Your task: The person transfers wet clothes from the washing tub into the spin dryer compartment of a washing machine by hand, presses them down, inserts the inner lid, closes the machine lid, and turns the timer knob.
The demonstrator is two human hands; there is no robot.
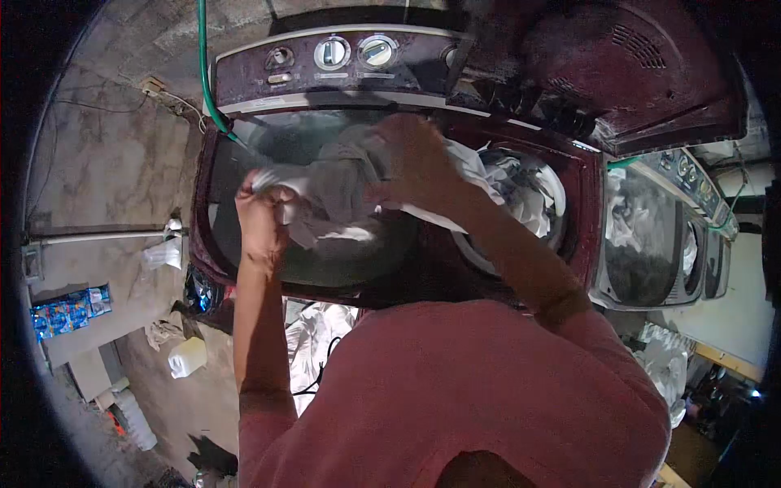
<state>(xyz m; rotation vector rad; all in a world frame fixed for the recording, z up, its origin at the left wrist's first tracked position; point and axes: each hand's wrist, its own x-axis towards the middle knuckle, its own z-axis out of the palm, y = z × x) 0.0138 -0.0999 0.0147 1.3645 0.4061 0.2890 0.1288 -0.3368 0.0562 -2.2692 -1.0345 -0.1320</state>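
Note:
My left hand (264, 207) is closed on one end of a wet, pale grey-white cloth (338, 175), smeared by motion. Further right, my right hand (411, 159) grips the same cloth, its fingers partly hidden and blurred. Both hands are above the wash tub (325, 272) of a maroon twin-tub washing machine (586, 187), which has murky water in it. A white strip of fabric runs from beneath my right forearm toward the spin tub (559, 191), where crumpled white laundry (525, 203) lies. I cannot tell whether that strip belongs to the held cloth.
A green hose (203, 65) reaches into the wash tub's left corner. The raised maroon lid (643, 73) stands behind the spin tub. At right is another washing machine (643, 228) with white laundry. A pale jug (188, 358) sits at lower left; white fabric (313, 333) lies below the machine.

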